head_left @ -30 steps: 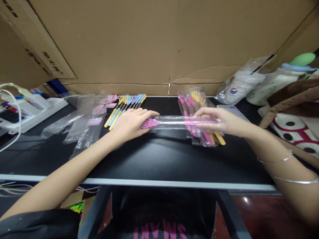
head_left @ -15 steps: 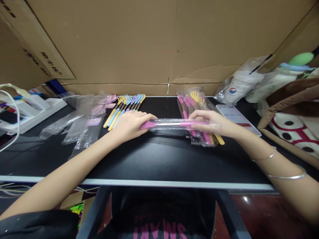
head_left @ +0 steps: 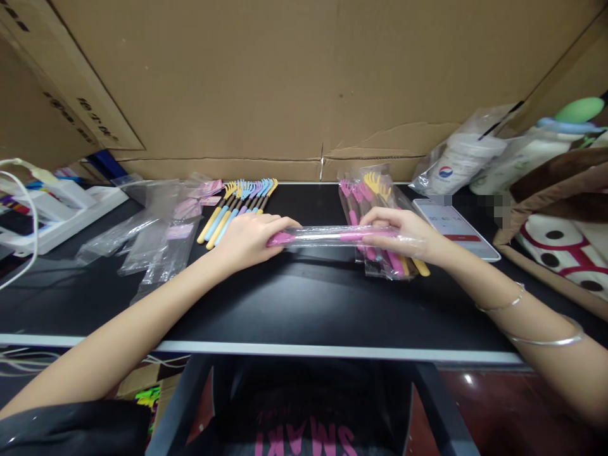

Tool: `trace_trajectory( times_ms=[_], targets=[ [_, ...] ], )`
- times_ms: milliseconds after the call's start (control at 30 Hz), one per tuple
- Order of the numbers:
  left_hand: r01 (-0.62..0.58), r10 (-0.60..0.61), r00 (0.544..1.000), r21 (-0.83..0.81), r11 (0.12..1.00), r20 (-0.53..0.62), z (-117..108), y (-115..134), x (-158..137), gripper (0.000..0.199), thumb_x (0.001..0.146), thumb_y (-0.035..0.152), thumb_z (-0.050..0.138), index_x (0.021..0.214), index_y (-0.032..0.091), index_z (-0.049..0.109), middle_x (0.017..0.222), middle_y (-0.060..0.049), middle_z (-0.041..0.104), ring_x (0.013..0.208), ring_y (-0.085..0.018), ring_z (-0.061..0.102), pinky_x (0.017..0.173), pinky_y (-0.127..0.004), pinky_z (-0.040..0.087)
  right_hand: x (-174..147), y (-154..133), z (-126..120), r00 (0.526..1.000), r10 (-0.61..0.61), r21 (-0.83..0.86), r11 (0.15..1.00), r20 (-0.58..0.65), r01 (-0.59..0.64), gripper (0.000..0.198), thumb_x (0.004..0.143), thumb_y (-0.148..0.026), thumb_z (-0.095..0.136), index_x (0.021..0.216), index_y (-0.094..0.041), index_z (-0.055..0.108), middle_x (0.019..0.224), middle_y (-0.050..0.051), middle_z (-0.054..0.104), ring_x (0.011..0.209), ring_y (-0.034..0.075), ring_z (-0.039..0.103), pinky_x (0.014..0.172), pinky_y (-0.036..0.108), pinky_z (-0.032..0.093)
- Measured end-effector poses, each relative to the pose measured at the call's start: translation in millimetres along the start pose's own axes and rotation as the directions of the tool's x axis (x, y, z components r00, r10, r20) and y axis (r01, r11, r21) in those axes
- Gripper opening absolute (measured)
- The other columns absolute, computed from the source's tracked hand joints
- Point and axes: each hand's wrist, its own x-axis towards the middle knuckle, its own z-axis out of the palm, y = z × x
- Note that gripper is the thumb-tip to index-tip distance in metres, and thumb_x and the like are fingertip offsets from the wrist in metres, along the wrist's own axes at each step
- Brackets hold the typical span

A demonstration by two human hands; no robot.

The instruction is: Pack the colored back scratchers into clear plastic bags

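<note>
A pink back scratcher [head_left: 349, 235] in a clear plastic sleeve [head_left: 316, 237] lies crosswise between my hands, above the black table. My left hand [head_left: 251, 239] is closed round its claw end, which the fingers partly cover. At the handle end, my right hand [head_left: 396, 229] grips it through the sleeve. Beyond my left hand lies a row of unwrapped back scratchers [head_left: 242, 199] in yellow, blue and purple. Under and behind my right hand is a pile of bagged back scratchers [head_left: 395, 261], pink and yellow.
Empty clear bags [head_left: 154, 215] with pink cards lie at left, beside a white power strip [head_left: 90, 215]. At right are a phone [head_left: 456, 228], a bagged cup [head_left: 463, 161], a bottle [head_left: 522, 155] and a fabric bag [head_left: 560, 234]. Cardboard [head_left: 285, 82] walls the back.
Both hands keep hold of the back scratcher in almost the same place. The pink claw has slipped slightly further under my left fingers.
</note>
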Motion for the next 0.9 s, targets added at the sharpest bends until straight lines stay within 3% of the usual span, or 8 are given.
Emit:
trace_trajectory(
  times_ms=[900],
  targets=[
    [0.065, -0.06, 0.994, -0.049, 0.997, 0.092, 0.4, -1.4, -0.2, 0.032, 0.086, 0.032, 0.056, 0.117, 0.029, 0.061, 0.104, 0.001, 0.073, 0.084, -0.018, 0.068, 0.065, -0.024, 0.042, 0.6, -1.2, 2.4, 0.999, -0.016, -0.064, 0.998, -0.028, 0.014, 0.033, 0.083, -0.052, 0.063, 0.094, -0.021, 0.057, 0.067, 0.002, 0.068, 0.062, 0.017, 0.064, 0.057, 0.029, 0.048]
  ],
)
